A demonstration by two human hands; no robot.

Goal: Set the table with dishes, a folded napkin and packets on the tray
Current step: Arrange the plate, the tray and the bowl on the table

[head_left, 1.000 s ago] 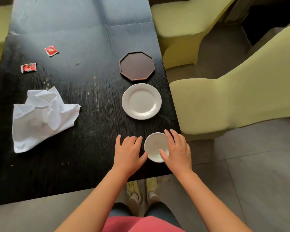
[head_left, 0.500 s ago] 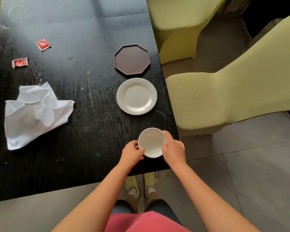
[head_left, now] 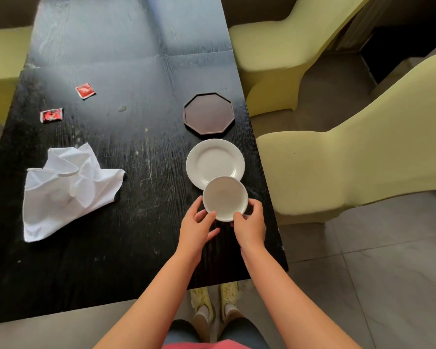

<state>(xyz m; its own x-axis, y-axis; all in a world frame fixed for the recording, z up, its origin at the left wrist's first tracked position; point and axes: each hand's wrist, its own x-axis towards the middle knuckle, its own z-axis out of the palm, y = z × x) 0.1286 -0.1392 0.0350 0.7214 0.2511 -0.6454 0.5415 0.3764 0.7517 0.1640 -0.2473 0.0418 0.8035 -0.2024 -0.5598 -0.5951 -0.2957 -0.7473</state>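
A small white bowl (head_left: pixel 225 197) is lifted off the black table (head_left: pixel 126 222), its far rim overlapping the near edge of the white plate (head_left: pixel 214 159). My left hand (head_left: pixel 196 226) grips its near-left rim and my right hand (head_left: pixel 251 224) its near-right rim. Beyond the plate lies a dark brown octagonal tray (head_left: pixel 209 116). A crumpled white napkin (head_left: pixel 66 190) lies at the left. Two red packets, one packet (head_left: pixel 85 90) farther and another packet (head_left: pixel 51 115) nearer, lie at the far left.
Yellow-green covered chairs stand close along the table's right edge, one chair (head_left: pixel 337 167) beside the plate and another chair (head_left: pixel 287 46) farther back. The table's near edge is just in front of my feet. Grey tiled floor lies at the right.
Both hands closed on the small bowl near the table's front edge, lifted it, and carried it forward until it overlaps the plate's near rim.
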